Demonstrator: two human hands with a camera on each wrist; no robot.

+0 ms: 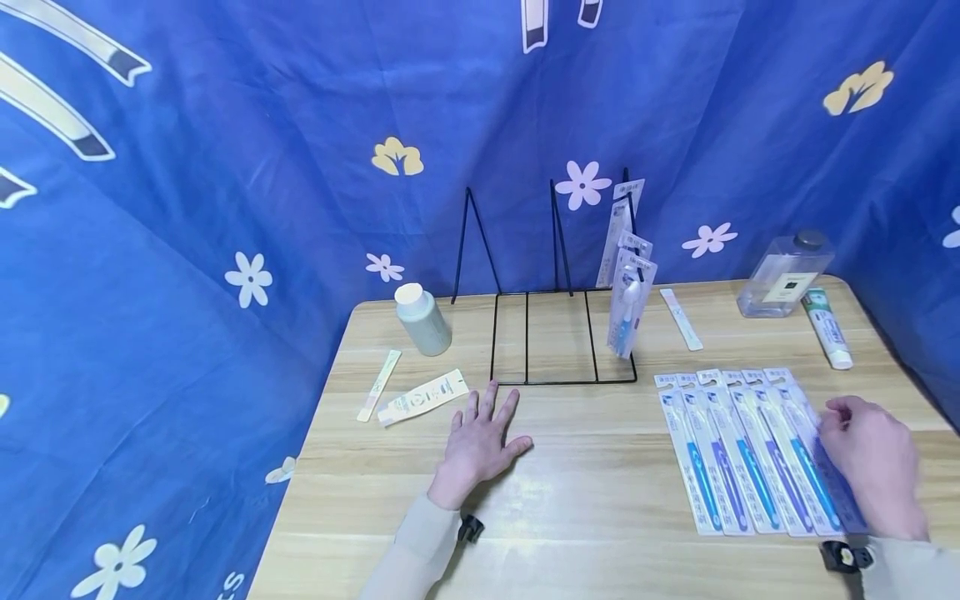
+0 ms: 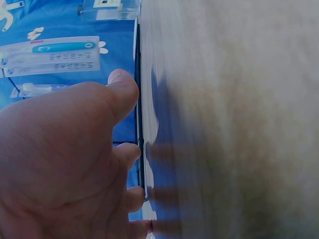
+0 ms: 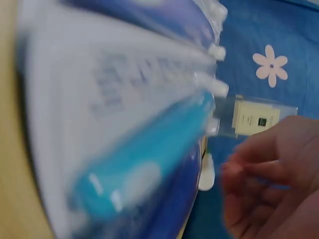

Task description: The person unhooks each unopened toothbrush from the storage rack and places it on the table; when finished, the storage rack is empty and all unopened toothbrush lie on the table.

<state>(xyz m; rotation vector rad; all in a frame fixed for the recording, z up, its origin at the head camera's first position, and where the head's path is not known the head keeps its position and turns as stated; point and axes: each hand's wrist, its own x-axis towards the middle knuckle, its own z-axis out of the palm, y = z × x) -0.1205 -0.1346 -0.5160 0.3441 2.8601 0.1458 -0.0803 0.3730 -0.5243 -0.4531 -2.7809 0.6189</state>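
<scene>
My left hand (image 1: 480,442) lies with spread fingers on the wooden table, its fingertips by the front bar of a black wire rack (image 1: 562,383). It holds nothing; in the left wrist view its thumb (image 2: 122,94) sticks out. Several packaged toothbrushes (image 1: 750,450) with blue and purple handles lie in an overlapping row at the right. Over the row's right edge is my right hand (image 1: 873,467), slightly blurred, fingers loosely curled. The right wrist view shows nothing in this hand (image 3: 274,174), beside a close, blurred toothbrush pack (image 3: 144,154). More packaged toothbrushes (image 1: 630,304) hang on the rack's right side.
A white-capped bottle (image 1: 423,321), a cream tube (image 1: 423,397) and a slim sachet (image 1: 379,385) are at the left. Another sachet (image 1: 681,319), a clear dark-capped bottle (image 1: 786,279) and a toothpaste tube (image 1: 827,327) are at the back right. Blue patterned cloth (image 1: 315,167) surrounds the table.
</scene>
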